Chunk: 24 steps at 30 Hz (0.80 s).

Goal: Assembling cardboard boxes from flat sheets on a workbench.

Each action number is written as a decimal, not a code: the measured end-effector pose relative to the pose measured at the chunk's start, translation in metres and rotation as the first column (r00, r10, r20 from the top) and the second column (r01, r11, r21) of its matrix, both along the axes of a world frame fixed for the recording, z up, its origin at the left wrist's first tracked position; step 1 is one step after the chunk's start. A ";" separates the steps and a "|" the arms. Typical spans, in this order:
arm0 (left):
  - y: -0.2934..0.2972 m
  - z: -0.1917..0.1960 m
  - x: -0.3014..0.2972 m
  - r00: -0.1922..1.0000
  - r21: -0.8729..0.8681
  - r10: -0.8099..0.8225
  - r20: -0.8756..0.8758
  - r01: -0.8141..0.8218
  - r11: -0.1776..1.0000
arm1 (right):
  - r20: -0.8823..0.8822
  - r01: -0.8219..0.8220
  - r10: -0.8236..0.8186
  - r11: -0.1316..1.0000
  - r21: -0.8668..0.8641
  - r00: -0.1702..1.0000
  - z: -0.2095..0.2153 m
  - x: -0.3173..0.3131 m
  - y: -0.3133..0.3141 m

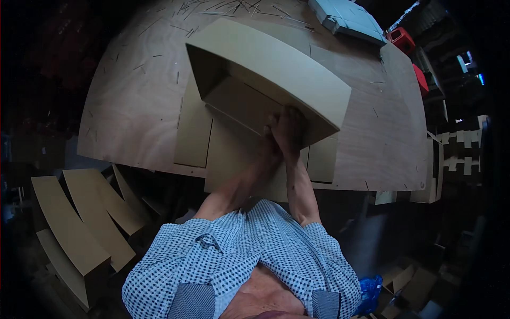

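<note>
A brown cardboard box [271, 50] stands tilted on flat cardboard, its open side toward me and its inside in shadow. Both my hands reach into its right end, close together. My right hand [288, 130] is closed, with bent fingers against the cardboard near the inner right corner; the fingertips are lost in shadow. Just left of it, my left hand [271, 139] is partly covered by the right one and smeared, so its grip does not show. Under the box, flat cardboard [194, 141] sticks out over the table's near edge.
The plywood table [127, 117] carries thin scattered strips [234, 8] at its far side. At the far right lies a pale blue flat stack [348, 18], near a red plastic object [401, 40]. Cardboard boxes [79, 223] lean at the lower left; a blue plastic bag [370, 295] sits lower right.
</note>
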<state>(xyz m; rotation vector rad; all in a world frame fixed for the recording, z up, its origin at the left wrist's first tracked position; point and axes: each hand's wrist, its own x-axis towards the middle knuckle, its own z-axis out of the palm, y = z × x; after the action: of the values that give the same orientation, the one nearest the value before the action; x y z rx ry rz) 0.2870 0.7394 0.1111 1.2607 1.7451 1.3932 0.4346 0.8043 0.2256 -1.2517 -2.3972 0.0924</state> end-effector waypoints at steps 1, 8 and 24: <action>0.002 0.002 0.007 0.998 -0.008 -0.060 -0.023 0.060 0.998 | 0.009 0.099 -0.099 0.995 0.010 0.995 -0.020 0.012 0.007; -0.028 0.016 -0.022 0.926 -0.114 -0.275 -0.258 0.253 0.961 | 0.025 0.142 -0.143 0.989 0.044 0.989 -0.051 0.007 0.011; 0.075 -0.023 -0.128 0.857 0.658 -0.515 0.017 0.378 0.651 | 0.099 0.104 -0.108 0.993 0.049 0.989 -0.061 0.009 0.008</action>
<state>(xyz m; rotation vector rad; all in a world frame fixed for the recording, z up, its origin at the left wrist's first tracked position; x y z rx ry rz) 0.1589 0.8143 0.0883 1.6767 0.7144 1.7778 0.4433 0.8121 0.1648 -1.3915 -2.3977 -0.0570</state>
